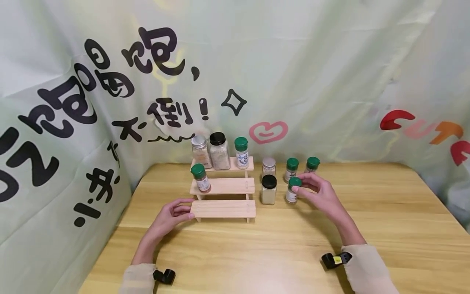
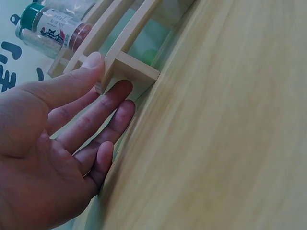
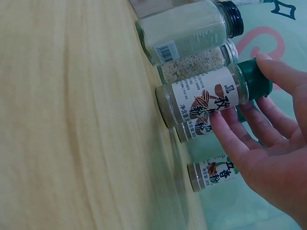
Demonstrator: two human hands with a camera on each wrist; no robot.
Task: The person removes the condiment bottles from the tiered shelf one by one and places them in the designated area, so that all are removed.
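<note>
A three-step wooden rack stands on the table. My left hand holds the left end of its lowest step, thumb at the edge and other fingers loosely bent beside it. My right hand grips a green-capped spice jar, with its thumb on the cap and fingers behind. This jar stands upright at the table. On the rack's top step are a silver-capped jar, a black-capped jar and a green-capped jar. Another green-capped jar sits at the left of the middle step.
Between the rack and my right hand stand a black-capped jar of pale powder and a silver-capped jar behind it. Two more green-capped jars are behind the held one. A printed curtain hangs along the table's back and left.
</note>
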